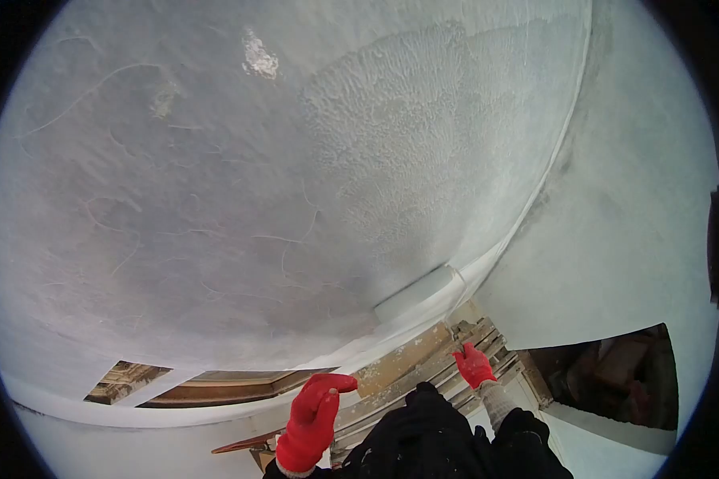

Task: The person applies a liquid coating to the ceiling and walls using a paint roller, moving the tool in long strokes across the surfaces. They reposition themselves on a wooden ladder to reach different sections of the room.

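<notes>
A paint roller [414, 290] with a pale cover rests against the large grey plastered surface [216, 184]. Its thin frame bends down toward my right hand [475, 366], in a red glove, closed at the roller's handle end. Lower and to the left is my left hand [307, 423], also red-gloved. Its fingers are bent, with a gap between thumb and forefinger, and nothing shows in it. A wet, rippled patch [407, 120] covers the upper middle of the surface.
Below the hands are wooden boards [423, 367] spotted with white. Openings show at the lower left [224, 387] and lower right [615, 375]. A pale side wall [615, 199] meets the grey surface along a curved edge at right.
</notes>
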{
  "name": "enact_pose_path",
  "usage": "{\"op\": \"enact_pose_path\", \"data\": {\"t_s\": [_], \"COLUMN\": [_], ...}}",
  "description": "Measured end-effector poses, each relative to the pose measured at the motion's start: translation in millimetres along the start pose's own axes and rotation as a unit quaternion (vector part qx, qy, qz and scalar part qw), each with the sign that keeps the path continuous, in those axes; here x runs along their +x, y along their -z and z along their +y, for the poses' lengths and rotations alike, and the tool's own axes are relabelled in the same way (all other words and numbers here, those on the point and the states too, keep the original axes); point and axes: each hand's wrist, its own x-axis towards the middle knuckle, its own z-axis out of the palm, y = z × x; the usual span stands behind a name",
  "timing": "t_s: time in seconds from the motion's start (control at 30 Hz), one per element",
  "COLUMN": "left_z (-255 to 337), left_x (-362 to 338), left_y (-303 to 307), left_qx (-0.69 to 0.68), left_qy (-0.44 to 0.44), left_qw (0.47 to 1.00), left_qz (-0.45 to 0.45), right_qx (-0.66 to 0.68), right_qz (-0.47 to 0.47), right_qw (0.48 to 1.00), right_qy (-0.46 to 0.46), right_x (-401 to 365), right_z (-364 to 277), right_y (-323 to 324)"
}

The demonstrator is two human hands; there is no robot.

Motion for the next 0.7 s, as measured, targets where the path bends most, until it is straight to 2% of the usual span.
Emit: {"op": "enact_pose_path", "data": {"t_s": [0.07,0.1,0.13,0.2,0.3,0.4,0.43,0.47,0.53,0.57,0.6,0.63,0.7], "left_z": [6.8,-12.1,-13.0,-8.7,-13.0,-9.5,-7.4,-4.6,-1.7,-2.5,-3.3,-3.4,-3.1], "left_x": [-7.4,15.4,12.9,2.1,-1.1,3.3,6.4,10.0,12.3,12.6,10.1,5.1,-4.8], "left_y": [0.2,-12.9,-16.8,-6.3,-3.8,5.4,6.4,7.0,10.8,13.0,16.0,20.7,31.5], "left_qx": [-0.004,-0.005,-0.001,0.021,-0.027,-0.013,-0.016,-0.009,0.002,0.007,0.010,0.010,-0.003], "left_qy": [0.006,-0.020,-0.022,-0.009,0.006,0.019,0.019,-0.004,-0.023,-0.050,-0.079,-0.079,-0.084], "left_qw": [1.000,1.000,1.000,1.000,0.999,0.999,0.999,1.000,1.000,0.998,0.996,0.996,0.995], "left_qz": [0.000,0.012,0.014,0.013,0.026,0.028,0.027,0.011,-0.008,-0.026,-0.043,-0.045,-0.050], "right_qx": [-0.057,-0.058,-0.063,-0.052,-0.022,0.088,0.117,0.145,0.161,0.225,0.185,0.206,0.239], "right_qz": [-0.010,0.009,0.023,0.018,0.027,0.056,0.095,0.133,0.148,0.147,0.166,0.217,0.203], "right_qw": [0.998,0.998,0.998,0.998,0.998,0.989,0.976,0.959,0.944,0.930,0.932,0.905,0.900], "right_qy": [-0.007,0.013,0.019,0.021,0.044,0.105,0.154,0.203,0.247,0.252,0.265,0.302,0.303], "right_x": [-11.0,40.9,41.0,22.4,1.1,-15.0,-15.8,-15.4,-17.5,-17.5,-16.5,-14.6,-3.5], "right_z": [9.3,15.1,24.0,20.8,-0.7,-44.9,-66.0,-88.9,-153.0,-181.2,-206.1,-231.0,-254.2], "right_y": [-10.7,-10.1,-10.1,-29.2,5.1,29.1,40.0,52.9,94.9,109.1,126.5,133.7,141.4]}}
